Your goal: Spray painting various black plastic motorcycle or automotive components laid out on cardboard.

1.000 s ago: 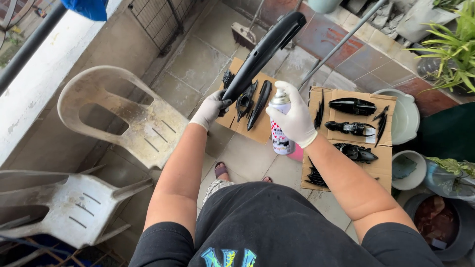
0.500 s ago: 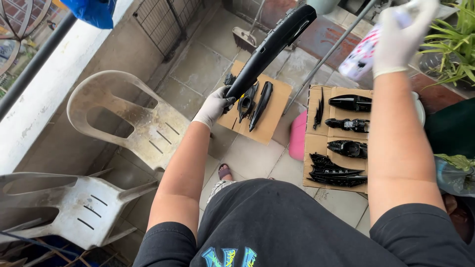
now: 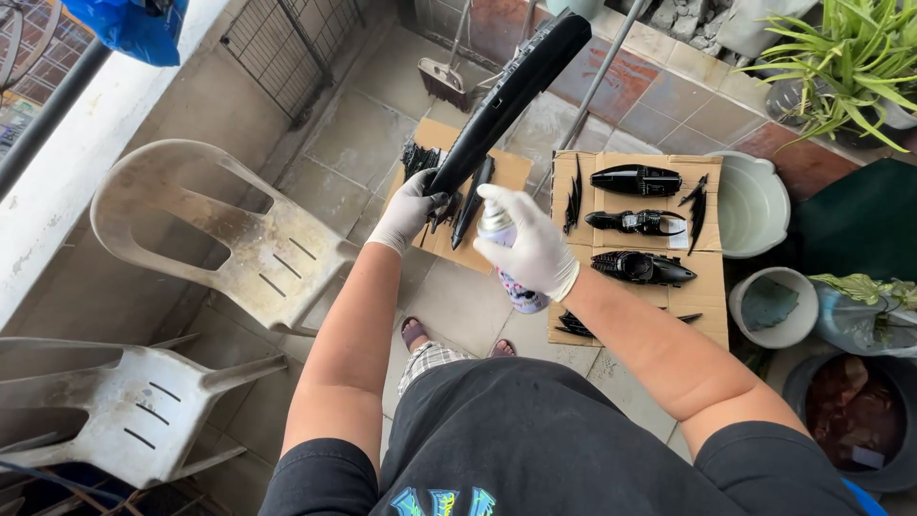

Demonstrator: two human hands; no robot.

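**Spray can raised to the black panel**

Your white-gloved right hand [image 3: 528, 247] is wrapping a spray can [image 3: 508, 258], forefinger over its cap. Your gloved left hand [image 3: 411, 210] is clenching the lower end of a long glossy black plastic panel [image 3: 511, 91], holding it aloft above the cardboard sheets [image 3: 702, 287] carrying more black parts [image 3: 635, 180]. Spraying this near risks runs; a slick glove could drop the panel.

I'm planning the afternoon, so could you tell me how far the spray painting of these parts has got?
Looks done: glossy black parts lie on cardboard sheets on the floor. In hand: the left hand holds up a long black panel; the right hand holds a spray can below it. How much remains cannot be told.
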